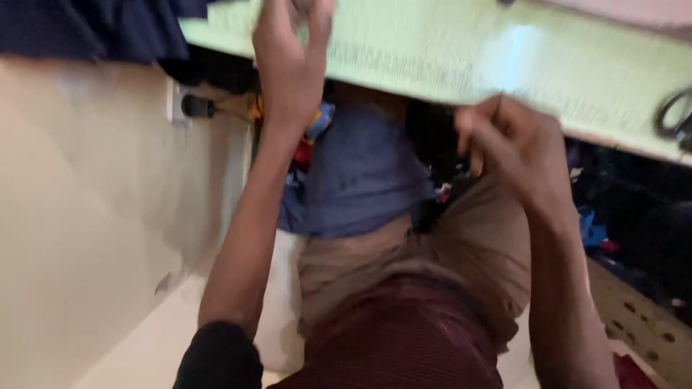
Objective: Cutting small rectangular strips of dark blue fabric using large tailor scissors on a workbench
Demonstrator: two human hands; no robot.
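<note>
1. A person is seen from above, looking down past their own body at a pale green worktop (447, 50) that runs across the far side of the scene.
2. The left hand (292, 50) is raised at the near edge of the worktop, left of centre. Its fingers are spread apart and open, with the tips cut off by the top of the view, so whether they touch the green surface cannot be told.
3. The right hand (515, 144) is to the right, just at the worktop's near edge. Its fingers are curled in together; the picture is blurred, and it may be pinching the edge of the green surface, but that is not certain.
4. A pair of dark-handled scissors (676, 115) lies on the worktop at the far right, well apart from both hands.
5. Dark blue cloth (94, 29) hangs at the far left, over the end of the worktop.
6. Under the worktop, between the two forearms, sits a bundle of blue fabric (360, 173), with small bright scraps around it.
7. Nearest the viewer are the person's tan trousers (468, 252) and a dark red shirt (404, 338).
8. A cream wall (86, 216) fills the left side.
</note>
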